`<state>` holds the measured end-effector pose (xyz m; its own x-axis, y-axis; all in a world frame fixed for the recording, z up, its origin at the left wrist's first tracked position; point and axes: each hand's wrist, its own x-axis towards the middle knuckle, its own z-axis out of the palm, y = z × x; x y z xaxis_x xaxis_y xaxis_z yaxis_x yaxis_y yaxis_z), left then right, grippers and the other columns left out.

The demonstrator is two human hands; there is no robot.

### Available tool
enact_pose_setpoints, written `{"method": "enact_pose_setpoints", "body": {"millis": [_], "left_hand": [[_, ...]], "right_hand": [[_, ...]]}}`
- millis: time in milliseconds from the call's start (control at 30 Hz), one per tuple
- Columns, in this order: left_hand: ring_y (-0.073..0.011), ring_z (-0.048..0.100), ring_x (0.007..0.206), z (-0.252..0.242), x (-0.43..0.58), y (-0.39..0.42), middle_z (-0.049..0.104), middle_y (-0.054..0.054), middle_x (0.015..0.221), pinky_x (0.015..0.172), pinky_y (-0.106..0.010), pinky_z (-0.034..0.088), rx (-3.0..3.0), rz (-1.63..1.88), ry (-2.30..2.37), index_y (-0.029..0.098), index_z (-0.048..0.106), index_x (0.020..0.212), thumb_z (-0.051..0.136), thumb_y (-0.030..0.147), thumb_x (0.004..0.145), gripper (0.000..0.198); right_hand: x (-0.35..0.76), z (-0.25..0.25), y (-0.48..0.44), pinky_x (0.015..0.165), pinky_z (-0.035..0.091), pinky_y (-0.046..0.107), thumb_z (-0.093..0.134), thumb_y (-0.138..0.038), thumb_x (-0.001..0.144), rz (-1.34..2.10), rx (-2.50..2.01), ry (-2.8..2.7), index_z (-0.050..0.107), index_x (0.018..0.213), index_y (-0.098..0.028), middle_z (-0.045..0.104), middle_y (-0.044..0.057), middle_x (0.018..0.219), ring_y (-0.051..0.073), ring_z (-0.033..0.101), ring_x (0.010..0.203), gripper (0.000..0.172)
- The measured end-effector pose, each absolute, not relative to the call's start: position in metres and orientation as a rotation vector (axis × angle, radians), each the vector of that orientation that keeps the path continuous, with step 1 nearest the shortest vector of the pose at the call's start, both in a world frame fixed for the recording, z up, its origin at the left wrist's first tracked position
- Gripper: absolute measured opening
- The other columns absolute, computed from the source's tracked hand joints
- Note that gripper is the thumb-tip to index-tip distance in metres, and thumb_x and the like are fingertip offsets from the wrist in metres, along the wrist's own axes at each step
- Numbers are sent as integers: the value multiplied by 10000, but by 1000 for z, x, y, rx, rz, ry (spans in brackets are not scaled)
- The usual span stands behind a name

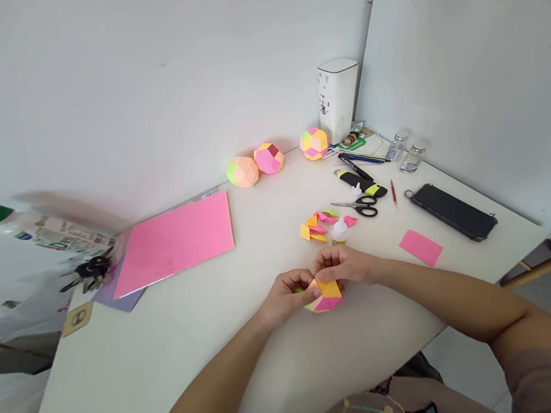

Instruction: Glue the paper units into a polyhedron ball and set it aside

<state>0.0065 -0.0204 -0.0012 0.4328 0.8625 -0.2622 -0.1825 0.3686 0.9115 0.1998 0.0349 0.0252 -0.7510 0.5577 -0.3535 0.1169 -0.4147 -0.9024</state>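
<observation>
Both my hands meet over the near middle of the white table (181, 343). Between them is a partly built folded-paper ball (327, 295) of orange and pink faces. My left hand (286, 295) cups it from the left with curled fingers. My right hand (346, 266) pinches its top edge from above. Just beyond my hands lies a heap of small folded paper pieces (318, 225) in orange, pink and green, with a small white glue bottle (339, 231) beside it.
Three finished paper balls (269, 158) stand by the back wall. A pink sheet (175, 241) lies left, with keys (91, 271) and a green-capped bottle (41, 230). Scissors (362, 206), highlighter (363, 185), pens, a phone (452, 211), a pink note (420, 247) and a white box (337, 98) are at right.
</observation>
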Motion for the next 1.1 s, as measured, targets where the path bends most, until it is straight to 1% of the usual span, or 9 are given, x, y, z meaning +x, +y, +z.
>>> {"method": "enact_pose_setpoints", "body": {"millis": [233, 300, 367, 433, 533, 600, 767, 933, 1100], "left_hand": [[-111, 507, 633, -1, 5, -17, 555, 4, 648, 617, -259, 379, 908, 823, 802, 153, 683, 674, 753, 300, 671, 163], [-98, 481, 598, 0, 5, -17, 532, 13, 623, 586, -247, 361, 879, 833, 804, 150, 682, 664, 750, 317, 673, 180], [-86, 457, 570, 1, 5, -16, 511, 18, 612, 554, -235, 341, 844, 840, 817, 144, 667, 644, 748, 330, 674, 205], [-84, 455, 562, 2, 5, -15, 506, 17, 614, 536, -228, 337, 808, 839, 837, 138, 651, 631, 746, 337, 673, 225], [-85, 467, 559, 2, 5, -14, 507, 15, 614, 522, -221, 349, 745, 843, 859, 137, 636, 634, 742, 338, 679, 231], [-83, 469, 554, 2, 4, -13, 506, 16, 609, 516, -215, 352, 716, 855, 866, 137, 628, 631, 741, 329, 681, 228], [-86, 483, 561, 2, 4, -14, 523, 10, 618, 517, -213, 361, 695, 859, 883, 135, 633, 644, 744, 315, 681, 215], [-83, 487, 551, 3, 4, -13, 542, 11, 610, 519, -214, 359, 683, 867, 875, 135, 640, 649, 750, 314, 672, 212], [-85, 497, 530, 4, 4, -12, 566, 10, 597, 508, -217, 363, 673, 864, 875, 136, 637, 635, 757, 317, 664, 219]], "right_hand": [[196, 19, 32, 505, 414, 208, 610, -356, 789, 1915, -1020, -1795, 596, 826, -161, 588, 0, 719, 93, 521, 591, 199], [197, 19, 30, 483, 370, 212, 564, -318, 813, 1506, -973, -1977, 567, 723, -165, 550, -11, 635, 90, 475, 546, 178], [201, 21, 29, 446, 285, 228, 525, -244, 813, 937, -799, -2061, 438, 560, -183, 412, -44, 497, 80, 353, 462, 274], [207, 27, 31, 439, 226, 254, 494, -169, 793, 439, -614, -2008, 308, 524, -200, 289, -59, 455, 87, 260, 434, 328], [214, 36, 36, 494, 320, 278, 480, -147, 766, 47, -635, -1802, 385, 655, -218, 385, -25, 563, 131, 373, 517, 163], [214, 37, 41, 611, 422, 338, 493, -181, 752, 21, -817, -1706, 436, 811, -215, 465, 30, 725, 185, 481, 681, 89], [206, 16, 43, 797, 460, 445, 508, -187, 711, 491, -1307, -1755, 377, 1114, -168, 462, 154, 1113, 281, 496, 1016, 424], [202, 4, 40, 865, 442, 511, 488, -135, 767, 553, -1337, -2015, 384, 1194, -152, 535, 169, 1119, 314, 510, 1054, 439], [205, 19, 42, 910, 446, 487, 510, -279, 867, 644, -970, -2202, 379, 1287, -197, 547, 149, 1203, 296, 530, 1108, 447]]}}
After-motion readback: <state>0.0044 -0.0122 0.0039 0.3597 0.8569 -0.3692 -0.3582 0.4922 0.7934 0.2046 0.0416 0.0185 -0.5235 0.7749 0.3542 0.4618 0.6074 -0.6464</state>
